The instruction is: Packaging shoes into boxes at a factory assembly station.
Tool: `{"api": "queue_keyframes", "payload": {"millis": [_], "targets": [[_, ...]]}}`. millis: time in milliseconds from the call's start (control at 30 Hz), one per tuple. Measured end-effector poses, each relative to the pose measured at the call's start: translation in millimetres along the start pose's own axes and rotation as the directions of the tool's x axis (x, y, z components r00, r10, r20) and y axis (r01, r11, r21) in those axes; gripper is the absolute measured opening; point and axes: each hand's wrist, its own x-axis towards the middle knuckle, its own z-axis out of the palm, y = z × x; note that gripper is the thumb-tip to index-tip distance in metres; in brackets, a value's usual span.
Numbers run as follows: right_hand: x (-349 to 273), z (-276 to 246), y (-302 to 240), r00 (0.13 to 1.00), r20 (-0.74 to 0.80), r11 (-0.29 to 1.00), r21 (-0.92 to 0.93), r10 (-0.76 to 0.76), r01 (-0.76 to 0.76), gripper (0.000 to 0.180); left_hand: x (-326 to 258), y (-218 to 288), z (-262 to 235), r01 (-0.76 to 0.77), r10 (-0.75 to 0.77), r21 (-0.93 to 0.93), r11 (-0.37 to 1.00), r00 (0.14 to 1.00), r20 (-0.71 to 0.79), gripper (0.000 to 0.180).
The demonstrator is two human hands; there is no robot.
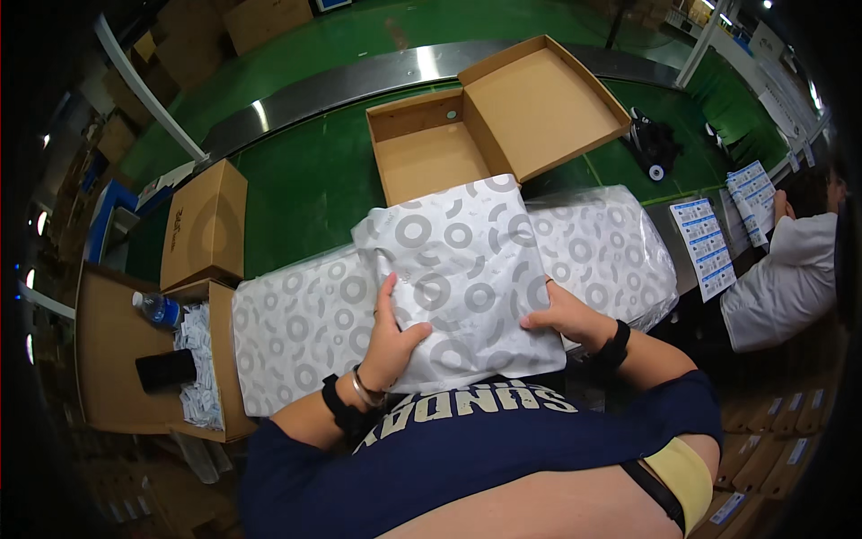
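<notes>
Two Hands Hold Patterned Paper

The left hand (391,346) and the right hand (566,316) hold the white paper (462,269) with gray rings, one at each side. Both thumbs are on top. I cannot tell how the hidden fingers bend.

The paper is in front of the person's tummy, over two piles: the left pile (296,328) and the right pile (611,256). Just past it sits an open brown box (426,157). Far right, another person's white sleeve (781,287) shows.
</notes>
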Motion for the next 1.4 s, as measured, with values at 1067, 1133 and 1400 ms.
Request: {"api": "queue_keyframes", "payload": {"millis": [1067, 1133, 1400], "targets": [[239, -13, -42, 0.814, 0.034, -0.169, -0.982, -0.580, -0.079, 0.026, -57, -32, -458, 0.530, 0.240, 0.832, 0.164, 0.797, -0.555, 0.024], [238, -17, -36, 0.832, -0.036, -0.165, -0.974, -0.554, -0.152, 0.029, -84, -82, -443, 0.573, -0.140, 0.807, -0.145, 0.795, -0.590, 0.023], [193, -8, -45, 0.951, 0.003, -0.148, -0.988, -0.309, -0.045, 0.053, -100, -88, -423, 0.669, 0.231, 0.725, 0.165, 0.688, -0.688, 0.012]]}}
